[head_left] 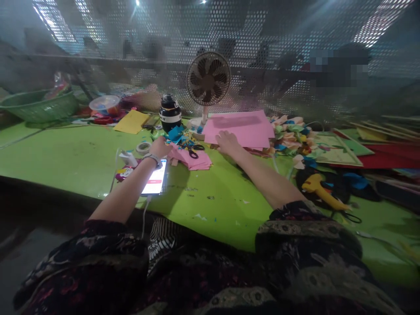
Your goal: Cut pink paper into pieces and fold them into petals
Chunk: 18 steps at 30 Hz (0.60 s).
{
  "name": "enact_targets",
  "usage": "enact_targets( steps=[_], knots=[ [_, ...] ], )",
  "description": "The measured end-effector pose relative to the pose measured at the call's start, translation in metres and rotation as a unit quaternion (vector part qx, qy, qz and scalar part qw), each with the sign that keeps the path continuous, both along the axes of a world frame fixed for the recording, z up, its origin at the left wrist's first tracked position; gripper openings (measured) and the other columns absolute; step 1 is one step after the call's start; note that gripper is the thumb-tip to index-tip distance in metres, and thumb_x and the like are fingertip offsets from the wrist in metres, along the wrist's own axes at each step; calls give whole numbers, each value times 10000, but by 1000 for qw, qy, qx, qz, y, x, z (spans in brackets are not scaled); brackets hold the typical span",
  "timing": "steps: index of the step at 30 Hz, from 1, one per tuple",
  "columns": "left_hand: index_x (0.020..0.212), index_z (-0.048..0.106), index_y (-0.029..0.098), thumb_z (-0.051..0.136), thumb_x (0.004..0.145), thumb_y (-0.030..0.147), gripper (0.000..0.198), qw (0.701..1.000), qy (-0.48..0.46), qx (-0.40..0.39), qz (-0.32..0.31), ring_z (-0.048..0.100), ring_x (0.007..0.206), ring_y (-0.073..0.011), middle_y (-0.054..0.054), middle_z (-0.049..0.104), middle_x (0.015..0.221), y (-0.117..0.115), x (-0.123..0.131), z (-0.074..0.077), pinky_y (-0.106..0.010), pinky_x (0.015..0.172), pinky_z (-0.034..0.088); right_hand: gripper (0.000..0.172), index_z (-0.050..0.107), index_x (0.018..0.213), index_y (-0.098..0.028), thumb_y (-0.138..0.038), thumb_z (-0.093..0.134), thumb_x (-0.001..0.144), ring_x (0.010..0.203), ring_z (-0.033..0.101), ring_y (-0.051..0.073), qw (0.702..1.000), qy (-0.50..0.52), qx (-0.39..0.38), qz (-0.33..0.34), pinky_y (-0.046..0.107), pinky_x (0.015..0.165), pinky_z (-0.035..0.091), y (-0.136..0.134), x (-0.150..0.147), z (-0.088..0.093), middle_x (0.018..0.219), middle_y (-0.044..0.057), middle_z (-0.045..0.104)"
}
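Observation:
My right hand lies over the front left edge of a stack of large pink paper sheets, fingers stretched out. My left hand, with a band on the wrist, is at the left end of a bunch of smaller pink paper pieces. Its fingers look bent together, and what they hold, if anything, is hidden. Black-handled scissors rest on the small pink pieces. Blue paper scraps lie just behind. Under my left forearm is a lit phone with a white cable.
A small fan and a black bottle stand at the back. Tape and a white charger lie left. Paper petals and a yellow glue gun are right. A green basket sits far left.

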<state>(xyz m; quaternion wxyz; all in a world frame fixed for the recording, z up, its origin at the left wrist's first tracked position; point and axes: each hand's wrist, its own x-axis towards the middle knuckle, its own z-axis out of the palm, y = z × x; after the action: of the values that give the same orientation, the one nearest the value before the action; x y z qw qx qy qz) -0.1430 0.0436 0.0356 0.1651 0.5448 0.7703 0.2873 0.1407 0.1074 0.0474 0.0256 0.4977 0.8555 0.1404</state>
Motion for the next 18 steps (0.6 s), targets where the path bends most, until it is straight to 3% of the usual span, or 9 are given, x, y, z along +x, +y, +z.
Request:
enact_targets(
  steps=[5,8,11,13,18],
  knots=[
    [1391,546,65,744,850,221,597,998,60,28,-15,572,1337,-351,-267,539,1491,-11,8,12,-407,1094,455,400,700,1253,-63,-70,451,939,1249,571,359,999,32,6,-29,472,973,462,8,4,-5,1327,280,651],
    [1385,578,111,741,859,224,562,997,40,55,-29,614,1277,-323,-216,573,1464,-14,15,15,-386,1076,476,426,717,1236,-71,-80,374,984,1198,612,335,997,65,18,-45,426,929,485,9,7,1,1282,264,690],
    [1352,617,128,756,850,241,533,996,-15,81,-46,623,1262,-326,-186,615,1404,-14,26,13,-387,1086,479,441,716,1266,-132,-152,335,1045,1179,642,293,987,148,37,-41,373,913,510,4,15,10,1315,185,711],
    [1412,572,111,790,818,231,643,992,-68,91,-62,581,1329,-328,-195,590,1440,-14,35,10,-387,1132,447,388,735,1229,-162,-219,393,1056,1170,661,276,964,261,50,-2,369,953,521,-5,23,14,1290,138,734],
    [1651,219,170,908,692,196,1181,949,-250,125,-147,372,1534,-286,-197,408,1631,-21,53,6,-358,1240,313,248,773,1057,-215,-317,555,995,1136,687,265,861,492,39,126,436,1012,556,-55,54,12,1209,103,752]
  ],
)
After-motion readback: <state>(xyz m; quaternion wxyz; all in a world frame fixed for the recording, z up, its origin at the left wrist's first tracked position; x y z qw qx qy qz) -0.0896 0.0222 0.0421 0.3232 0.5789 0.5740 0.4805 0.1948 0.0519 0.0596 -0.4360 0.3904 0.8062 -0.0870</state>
